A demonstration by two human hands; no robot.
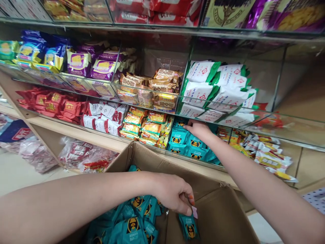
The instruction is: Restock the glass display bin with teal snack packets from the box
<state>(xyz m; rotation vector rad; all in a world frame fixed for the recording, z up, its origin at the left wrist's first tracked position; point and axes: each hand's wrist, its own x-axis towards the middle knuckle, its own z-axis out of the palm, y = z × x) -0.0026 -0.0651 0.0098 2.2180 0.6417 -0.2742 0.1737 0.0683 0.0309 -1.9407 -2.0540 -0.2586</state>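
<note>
Left forearm (96, 195) bare, crossing low, wrist bent down; left hand (175, 193) pinched, thumb near fingertips; right forearm (243, 164) stretched farther forward, right hand (197, 129) knuckles up, fingers partly hidden

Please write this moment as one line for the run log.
left hand: pinching teal packet at carton | right hand: at shelved packets, grip unclear | carton: more teal packets inside

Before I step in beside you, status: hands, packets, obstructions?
Left hand at a teal packet, over open carton. Right hand at shelved teal packets. In the way: carton before shelf.
</note>
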